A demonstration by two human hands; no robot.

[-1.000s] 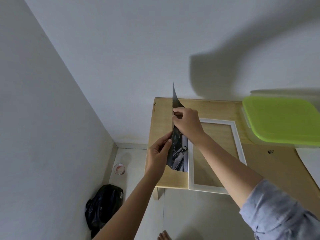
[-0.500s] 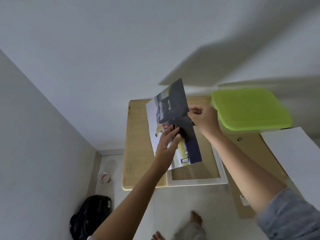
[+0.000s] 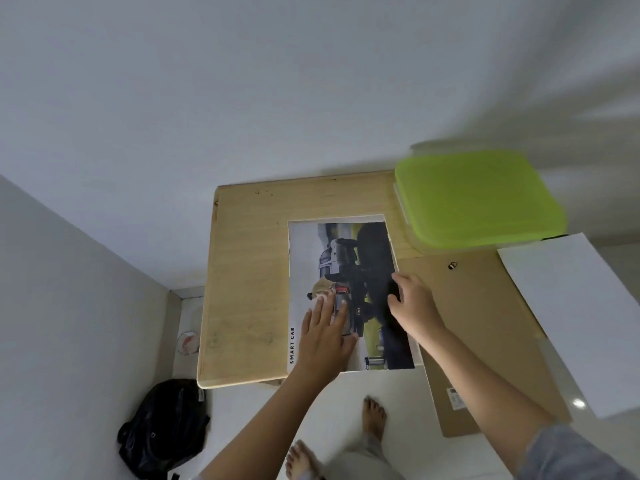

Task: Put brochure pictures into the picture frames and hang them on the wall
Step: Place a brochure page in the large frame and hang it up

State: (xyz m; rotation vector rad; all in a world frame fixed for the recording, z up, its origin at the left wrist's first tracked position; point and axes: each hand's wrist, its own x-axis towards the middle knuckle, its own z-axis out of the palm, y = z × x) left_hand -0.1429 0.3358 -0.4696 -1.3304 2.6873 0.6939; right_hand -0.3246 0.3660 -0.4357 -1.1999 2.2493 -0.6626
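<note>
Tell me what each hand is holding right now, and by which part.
Nothing is gripped. The left hand lies flat on the brochure picture, near its middle; the right hand presses its fingertips on the picture's right edge.

Home room: bare feet (image 3: 373,419), backpack (image 3: 162,427) on floor.

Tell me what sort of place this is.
Probably a plain room at home, not a workshop: a small wooden table pushed into a bare white corner, a black backpack on the tiled floor, and the person's bare feet.
</note>
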